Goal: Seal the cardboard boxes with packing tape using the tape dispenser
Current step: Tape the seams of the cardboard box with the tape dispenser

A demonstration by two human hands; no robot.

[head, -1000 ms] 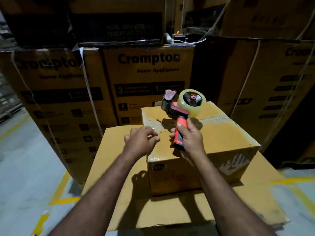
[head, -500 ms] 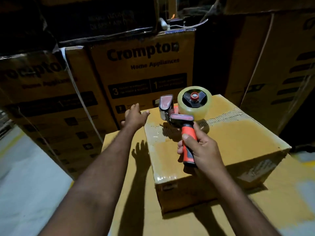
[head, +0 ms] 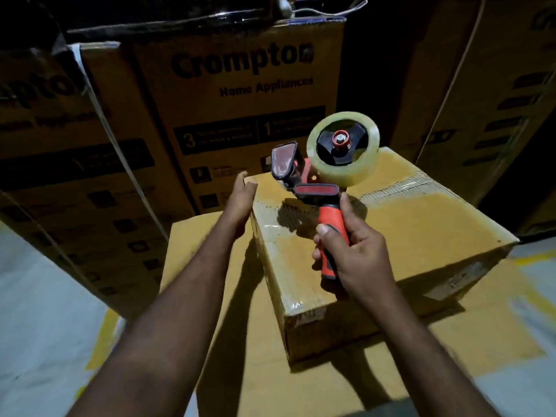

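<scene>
A small brown cardboard box (head: 421, 224) stands on a larger flat carton (head: 192, 251). Clear tape runs across its top and down its left side. My right hand (head: 355, 257) grips the orange handle of the tape dispenser (head: 328, 188), held above the box top with its roll of clear tape (head: 343, 149) upward and its blade end toward the box's far left corner. My left hand (head: 240, 203) lies flat against the box's left side near that far corner, fingers straight.
Tall printed appliance cartons (head: 240, 94) bound with white straps are stacked close behind and to the left. More dark cartons (head: 487, 85) rise on the right. Grey floor (head: 36, 311) with yellow lines lies to the left and right of the lower carton.
My left hand left the box's near top edge and moved to the far left corner, now flat on the side. The dispenser stayed in my right hand, lifted slightly; the view moved closer.
</scene>
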